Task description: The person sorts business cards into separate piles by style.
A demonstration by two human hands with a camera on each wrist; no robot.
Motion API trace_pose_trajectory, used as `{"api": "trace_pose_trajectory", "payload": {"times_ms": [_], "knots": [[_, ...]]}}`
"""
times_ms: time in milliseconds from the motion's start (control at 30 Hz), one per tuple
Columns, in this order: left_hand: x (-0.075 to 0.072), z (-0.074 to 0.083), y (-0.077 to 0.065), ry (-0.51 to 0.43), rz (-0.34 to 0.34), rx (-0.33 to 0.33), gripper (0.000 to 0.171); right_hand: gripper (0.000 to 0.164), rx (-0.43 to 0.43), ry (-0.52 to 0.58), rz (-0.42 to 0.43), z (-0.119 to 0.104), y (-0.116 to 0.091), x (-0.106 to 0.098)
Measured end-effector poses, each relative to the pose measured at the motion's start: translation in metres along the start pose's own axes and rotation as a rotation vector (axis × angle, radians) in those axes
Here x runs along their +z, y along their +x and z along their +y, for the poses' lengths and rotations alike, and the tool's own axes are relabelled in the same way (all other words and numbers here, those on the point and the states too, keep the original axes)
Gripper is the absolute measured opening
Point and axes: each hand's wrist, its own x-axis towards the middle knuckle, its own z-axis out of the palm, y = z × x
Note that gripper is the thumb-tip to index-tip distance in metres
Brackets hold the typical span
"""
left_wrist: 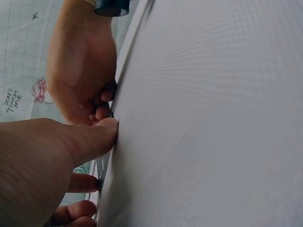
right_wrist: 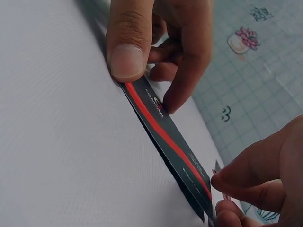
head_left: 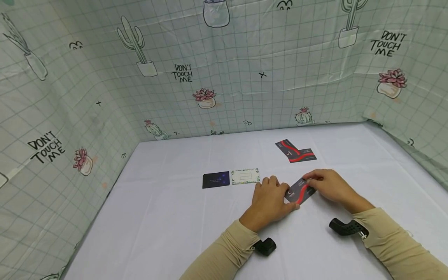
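Note:
Two dark grey business cards [head_left: 300,191] with a red wavy stripe appear stacked near the right of the table, the edge of a lower one showing in the right wrist view. My left hand [head_left: 268,202] holds the stack by opposite edges, thumb [right_wrist: 128,61] on the near side and index finger on the far side. With thumb and fingertips, my right hand [head_left: 329,186] pinches the stack's right end. A gap shows between the cards [right_wrist: 163,137] at that end. In the left wrist view the stack is mostly hidden by the left hand [left_wrist: 42,165].
Farther back lie more grey and red cards [head_left: 302,155], partly overlapping. To the left are a dark blue card pile [head_left: 216,180] and a white card with a floral border [head_left: 245,176]. A patterned cloth [head_left: 238,97] surrounds the white table [head_left: 157,217].

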Motion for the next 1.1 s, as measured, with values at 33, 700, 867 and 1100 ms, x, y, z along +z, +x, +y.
{"api": "trace_pose_trajectory", "payload": {"times_ms": [33, 700, 867, 1100], "knots": [[0.0002, 0.0001, 0.0001, 0.002, 0.0, 0.0, 0.051, 0.024, 0.007, 0.007, 0.0, 0.0, 0.0, -0.0007], [0.0016, -0.0013, 0.0023, -0.062, -0.002, -0.027, 0.057, 0.03, 0.038, 0.058, -0.011, -0.0063, -0.0046, -0.0066], [0.0013, -0.0007, 0.0024, -0.053, 0.019, -0.005, 0.058, 0.031, 0.029, 0.074, -0.003, -0.0037, -0.0053, -0.0045], [0.0027, -0.005, 0.0022, -0.081, 0.097, 0.048, 0.055, 0.03, 0.02, 0.086, 0.044, -0.0023, -0.0059, -0.0007]]}}
